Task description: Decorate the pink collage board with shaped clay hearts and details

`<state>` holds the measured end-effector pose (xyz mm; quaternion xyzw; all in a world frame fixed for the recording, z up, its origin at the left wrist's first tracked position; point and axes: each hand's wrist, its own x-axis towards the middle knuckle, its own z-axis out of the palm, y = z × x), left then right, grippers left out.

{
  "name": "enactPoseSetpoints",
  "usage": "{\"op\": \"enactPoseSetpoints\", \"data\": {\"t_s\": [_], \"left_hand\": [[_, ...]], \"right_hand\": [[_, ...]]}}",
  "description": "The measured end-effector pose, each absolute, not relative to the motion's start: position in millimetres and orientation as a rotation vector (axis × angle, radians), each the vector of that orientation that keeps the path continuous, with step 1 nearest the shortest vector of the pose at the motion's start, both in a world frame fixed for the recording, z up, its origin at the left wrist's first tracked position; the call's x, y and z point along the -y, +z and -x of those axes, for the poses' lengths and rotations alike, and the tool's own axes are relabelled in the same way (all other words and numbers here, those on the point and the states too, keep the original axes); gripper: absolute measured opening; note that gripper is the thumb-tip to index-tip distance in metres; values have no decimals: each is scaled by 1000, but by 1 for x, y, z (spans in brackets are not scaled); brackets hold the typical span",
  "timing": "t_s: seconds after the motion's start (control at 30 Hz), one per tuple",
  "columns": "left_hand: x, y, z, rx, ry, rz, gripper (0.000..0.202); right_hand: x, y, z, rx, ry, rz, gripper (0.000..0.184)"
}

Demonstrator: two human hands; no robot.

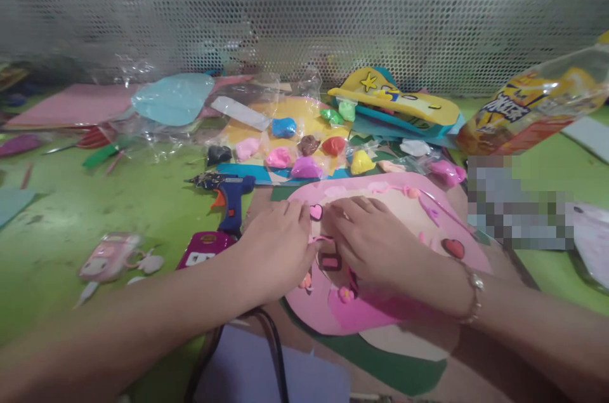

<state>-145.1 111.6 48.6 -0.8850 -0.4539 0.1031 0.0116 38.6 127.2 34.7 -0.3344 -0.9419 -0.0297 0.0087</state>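
A pink rounded foam craft piece lies on the table with a cream inner shape and small pink clay and foam decorations. My left hand rests at its left side, fingers bent and drawn together. From the right, my right hand reaches over the middle of the piece, fingers curled downward. Whatever is in their fingertips is hidden. Between the hands are a black-edged pink heart, a thin pink strip and a black-edged pink rectangle. A red heart sits right of my right hand.
A blue glue gun and a magenta box lie left of the piece. Behind it are several bagged clay lumps and a yellow foam craft. A plastic bottle stands right; a black cable runs in front.
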Motion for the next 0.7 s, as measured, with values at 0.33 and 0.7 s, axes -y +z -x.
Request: {"op": "enactPoseSetpoints", "data": {"t_s": [0.33,0.7], "left_hand": [[-117,45,150,1520,245,2826,43],[-130,46,156,1495,183,2876,33]], "right_hand": [[-123,35,-35,2890,113,1119,43],[-118,36,-34,2933,-68,1087,22]]}}
